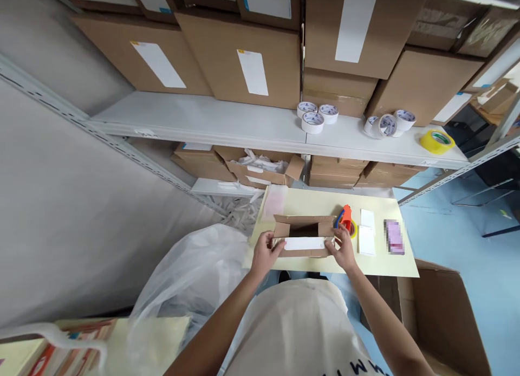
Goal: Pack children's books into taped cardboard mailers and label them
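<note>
I hold a small cardboard box [304, 236] in the lower middle of the frame, on the near edge of the pale yellow desk [320, 201]. My left hand [265, 252] takes its left end and my right hand [344, 250] its right end. The fingers of both are curled shut on the card, thumbs on the near side, which I judge keeps the light box from sliding and holds its sides square. Its top flaps stand open, showing a dark inside. A white strip [304, 244] lies along the near flap between my hands.

Just right of the box, close behind my right hand, sits an orange tape dispenser [345, 215], within easy reach. Farther right lie two white cards [366, 239] and a blurred pink thing [394, 237], spread flat and apart from each other.

Across the upper half runs a white shelf [203, 121] stacked with big brown cartons [239, 62]. White tape rolls [312, 122] and one yellow roll [436, 141] rest on its front edge at right. A clear plastic bag [195, 273] bulges at lower left.
</note>
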`<action>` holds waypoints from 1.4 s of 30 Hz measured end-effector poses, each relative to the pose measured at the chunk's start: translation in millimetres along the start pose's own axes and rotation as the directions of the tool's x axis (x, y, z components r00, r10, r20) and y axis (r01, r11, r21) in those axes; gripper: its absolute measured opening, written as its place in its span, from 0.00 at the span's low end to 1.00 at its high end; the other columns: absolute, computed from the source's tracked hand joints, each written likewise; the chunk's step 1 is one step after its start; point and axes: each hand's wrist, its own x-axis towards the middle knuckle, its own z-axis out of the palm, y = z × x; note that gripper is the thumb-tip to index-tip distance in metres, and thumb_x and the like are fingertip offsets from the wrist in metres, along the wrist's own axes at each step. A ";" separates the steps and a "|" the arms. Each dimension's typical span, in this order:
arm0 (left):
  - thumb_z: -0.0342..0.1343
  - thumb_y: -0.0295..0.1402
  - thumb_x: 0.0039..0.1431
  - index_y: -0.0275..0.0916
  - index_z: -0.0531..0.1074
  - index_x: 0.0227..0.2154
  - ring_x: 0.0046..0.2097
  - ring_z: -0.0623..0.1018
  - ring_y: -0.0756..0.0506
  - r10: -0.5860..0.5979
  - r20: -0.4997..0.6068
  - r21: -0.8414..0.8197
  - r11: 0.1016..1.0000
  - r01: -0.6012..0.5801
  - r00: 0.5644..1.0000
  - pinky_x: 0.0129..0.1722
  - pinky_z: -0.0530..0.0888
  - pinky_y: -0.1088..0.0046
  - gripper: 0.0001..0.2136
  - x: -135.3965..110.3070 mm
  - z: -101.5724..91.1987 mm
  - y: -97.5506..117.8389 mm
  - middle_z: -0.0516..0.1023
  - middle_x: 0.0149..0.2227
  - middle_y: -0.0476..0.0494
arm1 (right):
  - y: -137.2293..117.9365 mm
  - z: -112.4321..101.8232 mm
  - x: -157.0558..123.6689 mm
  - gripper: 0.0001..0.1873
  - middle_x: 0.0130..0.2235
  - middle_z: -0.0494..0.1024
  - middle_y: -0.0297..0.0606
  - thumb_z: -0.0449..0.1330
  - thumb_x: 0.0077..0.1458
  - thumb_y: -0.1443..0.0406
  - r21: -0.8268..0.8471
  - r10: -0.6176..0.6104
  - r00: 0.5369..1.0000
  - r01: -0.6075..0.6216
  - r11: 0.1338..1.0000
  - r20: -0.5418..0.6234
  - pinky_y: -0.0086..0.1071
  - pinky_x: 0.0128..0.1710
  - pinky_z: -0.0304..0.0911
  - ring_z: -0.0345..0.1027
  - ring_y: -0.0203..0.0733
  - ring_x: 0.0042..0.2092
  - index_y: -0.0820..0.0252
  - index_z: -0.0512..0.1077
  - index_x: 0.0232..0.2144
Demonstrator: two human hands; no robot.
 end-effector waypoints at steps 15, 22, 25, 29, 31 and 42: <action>0.58 0.42 0.56 0.40 0.54 0.63 0.58 0.70 0.39 0.147 0.035 -0.036 0.989 -0.146 0.988 0.55 0.70 0.59 0.34 17.3 19.3 -11.3 0.66 0.58 0.33 | -0.3 19.4 13.8 0.31 0.61 0.68 0.46 0.48 0.60 0.46 -0.038 0.029 0.997 -0.032 0.999 -0.068 0.49 0.63 0.54 0.58 0.51 0.64 0.56 0.65 0.57; 0.54 0.41 0.60 0.39 0.57 0.62 0.61 0.67 0.38 0.282 0.126 0.056 0.955 -0.291 0.951 0.61 0.65 0.55 0.29 20.8 24.5 -12.8 0.67 0.57 0.33 | 13.5 24.7 15.0 0.30 0.61 0.68 0.47 0.46 0.62 0.50 -0.098 -0.022 0.985 0.005 0.995 -0.168 0.50 0.65 0.51 0.58 0.50 0.64 0.59 0.65 0.59; 0.52 0.41 0.62 0.39 0.59 0.62 0.64 0.64 0.37 0.288 0.189 0.094 0.946 -0.309 0.939 0.61 0.65 0.56 0.27 22.3 26.3 -16.1 0.64 0.60 0.32 | 13.7 26.3 20.6 0.30 0.61 0.68 0.46 0.44 0.63 0.52 -0.192 -0.062 0.985 0.030 0.981 -0.163 0.50 0.65 0.52 0.58 0.49 0.64 0.59 0.65 0.59; 0.51 0.42 0.62 0.39 0.55 0.65 0.65 0.62 0.36 0.279 0.255 0.133 0.938 -0.319 0.926 0.60 0.66 0.56 0.29 18.8 23.3 -19.2 0.61 0.63 0.32 | 13.8 27.8 13.8 0.30 0.62 0.67 0.47 0.42 0.64 0.53 -0.296 -0.089 0.980 0.033 0.955 -0.179 0.50 0.65 0.52 0.57 0.49 0.65 0.60 0.65 0.60; 0.50 0.42 0.63 0.40 0.55 0.65 0.64 0.64 0.36 0.289 0.262 0.143 0.932 -0.333 0.921 0.60 0.66 0.56 0.29 14.7 20.1 -19.9 0.63 0.62 0.32 | 15.2 28.7 5.2 0.30 0.62 0.67 0.48 0.42 0.64 0.53 -0.307 -0.080 0.979 0.020 0.951 -0.186 0.51 0.64 0.53 0.58 0.49 0.64 0.61 0.64 0.61; 0.58 0.40 0.56 0.38 0.49 0.67 0.60 0.68 0.32 0.226 0.396 0.202 0.924 -0.324 0.890 0.55 0.69 0.54 0.39 27.7 26.7 -30.0 0.65 0.61 0.30 | 25.7 33.5 12.1 0.29 0.58 0.72 0.46 0.45 0.60 0.62 -0.499 -0.032 0.984 -0.059 0.865 -0.173 0.47 0.48 0.69 0.70 0.54 0.54 0.53 0.60 0.64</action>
